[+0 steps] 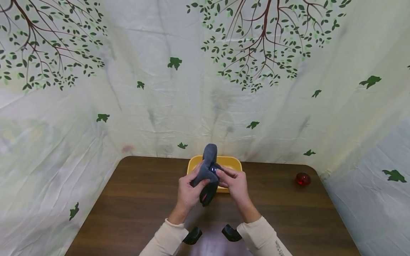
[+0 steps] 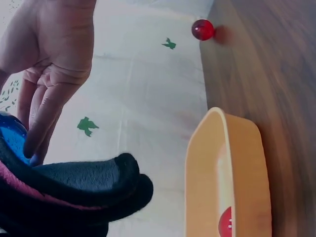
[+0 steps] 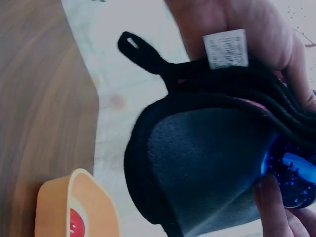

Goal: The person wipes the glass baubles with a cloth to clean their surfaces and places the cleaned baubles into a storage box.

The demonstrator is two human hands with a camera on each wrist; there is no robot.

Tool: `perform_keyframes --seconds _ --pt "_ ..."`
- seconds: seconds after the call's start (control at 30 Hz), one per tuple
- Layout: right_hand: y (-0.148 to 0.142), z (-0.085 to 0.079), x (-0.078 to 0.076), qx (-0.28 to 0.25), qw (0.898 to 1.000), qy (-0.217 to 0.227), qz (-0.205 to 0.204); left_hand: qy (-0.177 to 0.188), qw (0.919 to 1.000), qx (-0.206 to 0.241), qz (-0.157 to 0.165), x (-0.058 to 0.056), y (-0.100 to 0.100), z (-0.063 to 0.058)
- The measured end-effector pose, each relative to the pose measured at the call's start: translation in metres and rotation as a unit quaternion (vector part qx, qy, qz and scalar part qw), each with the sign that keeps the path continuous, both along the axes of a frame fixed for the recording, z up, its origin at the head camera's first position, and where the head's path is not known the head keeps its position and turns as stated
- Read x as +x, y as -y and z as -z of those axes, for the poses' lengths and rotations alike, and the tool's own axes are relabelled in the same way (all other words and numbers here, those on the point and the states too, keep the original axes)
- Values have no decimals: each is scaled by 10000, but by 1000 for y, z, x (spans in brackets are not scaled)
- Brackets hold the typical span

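Note:
A dark grey fabric piece (image 1: 209, 154), mitt-like, with black edging, a hanging loop (image 3: 140, 54) and a white tag (image 3: 226, 48), is held up in front of the yellow bin (image 1: 189, 168). My left hand (image 1: 189, 190) grips its left side, thumb on the front. A shiny blue ball (image 3: 296, 173) lies against the cloth, partly covered by it. On the other side, my right hand (image 1: 235, 181) pinches this ball with thumb and fingertips. Pink shows between the folded layers in the left wrist view.
A clear red ball (image 1: 303, 179) sits on the brown table (image 1: 272, 202) near its right back corner. Inside the bin is a red round thing (image 2: 225, 223) with white marks. A printed leaf curtain (image 1: 198, 106) hangs right behind the table.

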State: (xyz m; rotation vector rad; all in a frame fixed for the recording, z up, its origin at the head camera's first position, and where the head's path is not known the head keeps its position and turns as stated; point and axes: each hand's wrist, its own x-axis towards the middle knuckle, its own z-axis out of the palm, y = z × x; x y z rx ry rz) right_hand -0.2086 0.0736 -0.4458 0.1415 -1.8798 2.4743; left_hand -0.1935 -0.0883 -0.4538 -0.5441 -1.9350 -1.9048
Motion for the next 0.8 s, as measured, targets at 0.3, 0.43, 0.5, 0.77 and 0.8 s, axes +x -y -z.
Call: perform_keyframes --seconds 0.3,0.43,0.5,0.77,0.8 --pt "-3 6 -1 15 9991 -410 -124 287 9996 66 52 -2 -2 1" --pt "-2 10 0 187 9945 -1016 -171 686 9970 350 -25 -2 -2 0" --pt "-3 12 -1 280 9899 -1363 -262 887 9944 567 -76 -2 -2 0" --pt "-11 16 -7 524 9550 -2679 -1164 1656 9776 1300 48 0 -3 -3" --pt "-12 17 -8 575 9501 -2809 -1228 1702 9764 1330 70 1 -3 -3"
